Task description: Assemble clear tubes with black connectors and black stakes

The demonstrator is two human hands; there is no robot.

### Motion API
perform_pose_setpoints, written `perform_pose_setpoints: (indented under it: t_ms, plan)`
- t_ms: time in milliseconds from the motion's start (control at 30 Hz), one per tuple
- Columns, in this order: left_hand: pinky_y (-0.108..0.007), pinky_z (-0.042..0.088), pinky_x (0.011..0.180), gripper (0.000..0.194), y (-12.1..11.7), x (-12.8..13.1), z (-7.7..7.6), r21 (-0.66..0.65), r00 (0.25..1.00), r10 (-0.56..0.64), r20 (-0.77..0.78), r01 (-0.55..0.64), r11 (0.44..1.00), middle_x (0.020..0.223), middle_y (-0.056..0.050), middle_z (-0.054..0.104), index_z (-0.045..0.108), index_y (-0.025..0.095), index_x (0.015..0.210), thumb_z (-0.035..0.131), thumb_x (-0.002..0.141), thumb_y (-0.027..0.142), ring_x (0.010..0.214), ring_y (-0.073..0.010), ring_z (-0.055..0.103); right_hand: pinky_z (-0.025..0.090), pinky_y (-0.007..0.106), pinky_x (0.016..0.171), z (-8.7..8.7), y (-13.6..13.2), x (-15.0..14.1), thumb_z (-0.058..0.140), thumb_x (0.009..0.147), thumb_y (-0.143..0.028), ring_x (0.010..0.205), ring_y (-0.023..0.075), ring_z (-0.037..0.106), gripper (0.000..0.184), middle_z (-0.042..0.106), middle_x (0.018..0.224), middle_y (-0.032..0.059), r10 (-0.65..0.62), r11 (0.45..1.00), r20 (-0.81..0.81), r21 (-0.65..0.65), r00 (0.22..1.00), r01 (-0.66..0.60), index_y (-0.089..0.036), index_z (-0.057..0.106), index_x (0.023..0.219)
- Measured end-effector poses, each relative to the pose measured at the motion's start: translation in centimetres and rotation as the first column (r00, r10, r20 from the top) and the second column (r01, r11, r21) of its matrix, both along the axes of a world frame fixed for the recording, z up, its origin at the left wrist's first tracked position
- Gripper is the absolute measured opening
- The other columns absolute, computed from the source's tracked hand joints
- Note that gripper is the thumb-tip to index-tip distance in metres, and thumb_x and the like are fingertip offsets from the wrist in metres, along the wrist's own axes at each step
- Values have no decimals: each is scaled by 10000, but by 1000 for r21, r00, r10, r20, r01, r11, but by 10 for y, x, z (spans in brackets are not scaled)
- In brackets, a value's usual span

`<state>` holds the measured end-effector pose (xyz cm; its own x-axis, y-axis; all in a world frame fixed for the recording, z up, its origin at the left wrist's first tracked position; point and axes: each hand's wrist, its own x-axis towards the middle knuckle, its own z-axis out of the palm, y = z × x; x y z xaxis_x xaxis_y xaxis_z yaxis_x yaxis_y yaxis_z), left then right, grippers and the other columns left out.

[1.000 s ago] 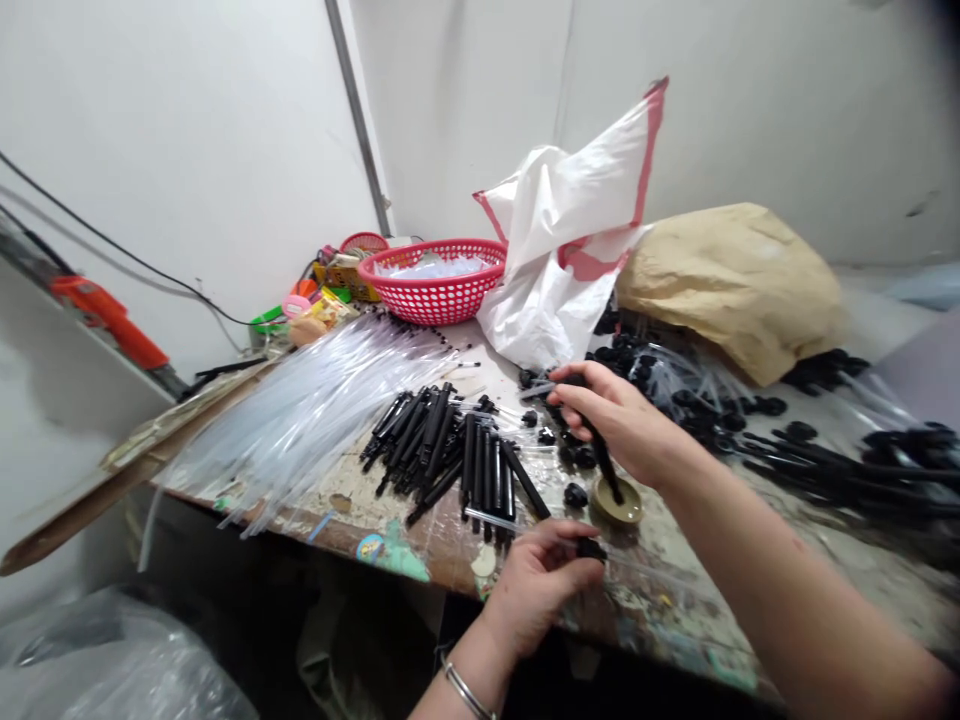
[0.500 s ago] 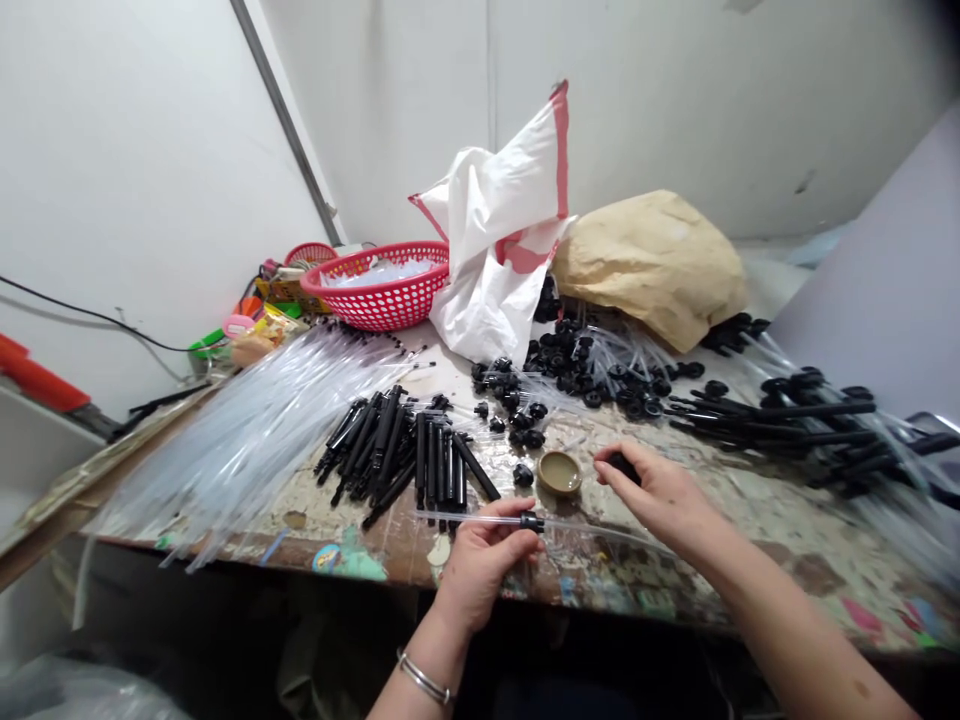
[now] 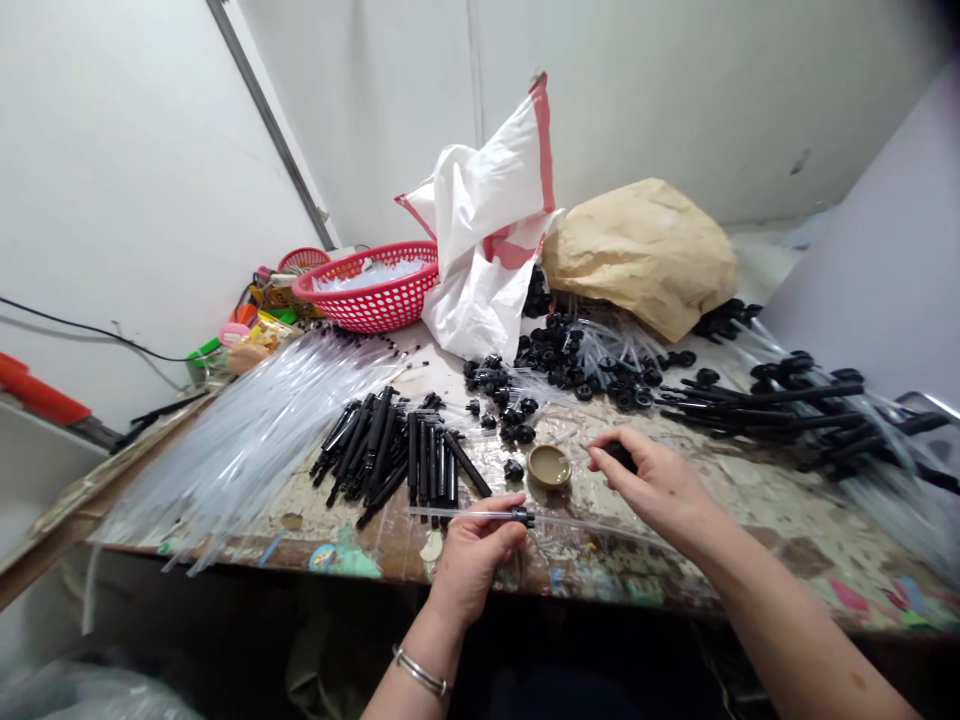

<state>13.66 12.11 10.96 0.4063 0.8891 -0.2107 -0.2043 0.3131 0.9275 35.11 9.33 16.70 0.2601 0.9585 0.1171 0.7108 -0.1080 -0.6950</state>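
Note:
My left hand [image 3: 474,548] is closed on a thin clear tube [image 3: 457,514] with a small black fitting [image 3: 521,517] on it, held level over the table's near edge. My right hand [image 3: 651,483] is closed around a small black part [image 3: 619,455] just right of a small round dish [image 3: 548,465]. Left of the dish lies a pile of black sticks [image 3: 397,452]. Loose black caps [image 3: 506,415] sit behind the dish. A large bundle of clear tubes [image 3: 247,435] fans out at the left.
A red basket [image 3: 369,292], a white and red plastic bag [image 3: 487,240] and a brown paper bag [image 3: 645,250] stand at the back. Assembled black parts with tubes [image 3: 795,410] lie at the right. The worn table edge [image 3: 600,590] runs in front of me.
My right hand left the dish, where it held a black stick upright, and came down to the table holding a small black part. The view shifted right. My left hand now holds the tube level.

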Motion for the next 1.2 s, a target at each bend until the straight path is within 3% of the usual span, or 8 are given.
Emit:
perform_pose_setpoints:
  t_ms: [167,367,733,900,1000,1100,1200]
  plan:
    - [-179,344,503,315,-1,2,-1,-3,1000,18,-6,-18,1000,585,17,618,724,176,929,765,619,216,503,-56,459,418,292,629,-18,6,4,444,825,-340,681,181,578,172,643,761,19,70,996,89,-63,994,-65,-223,566,856]
    - [-172,372,517,324,-1,3,-2,-4,1000,18,12,-17,1000,551,30,618,720,182,930,765,609,185,487,-51,478,418,298,662,-13,3,5,448,813,-344,716,187,593,166,657,787,14,12,999,31,-52,999,-10,-236,566,854]
    - [-167,397,517,306,-1,2,-4,12,1000,2,-2,-2,1000,570,12,659,710,171,940,746,636,179,480,-56,521,424,315,667,-18,13,3,444,815,-317,729,204,589,164,654,788,39,63,994,113,-97,992,-52,-221,573,844]
    - [-169,425,533,324,-1,4,-3,-24,999,18,26,-18,1000,575,-1,670,701,154,938,763,624,202,488,-64,551,439,305,647,-6,5,7,472,814,-336,703,183,601,163,656,783,27,2,1000,-20,-17,1000,-2,-217,576,854]
    - [-180,449,549,338,-2,6,0,-64,998,39,48,-36,997,610,-19,687,688,140,947,766,629,222,505,-75,575,448,274,576,8,-7,3,497,817,-381,639,154,595,199,664,794,31,-50,997,-217,38,975,60,-209,564,891]
    - [-177,459,555,337,-2,9,1,-76,996,69,51,-65,995,612,-27,691,670,133,979,738,676,263,508,-74,584,462,256,541,21,-22,-4,509,825,-434,623,141,586,272,674,837,59,-7,994,-398,97,917,49,-194,557,943]
    - [-174,470,553,325,-3,12,1,-88,991,118,55,-113,990,624,-20,685,669,138,972,726,693,293,538,-82,600,479,252,556,29,-40,-9,523,827,-450,639,140,587,307,672,853,59,-3,992,-367,117,930,50,-204,577,1003]
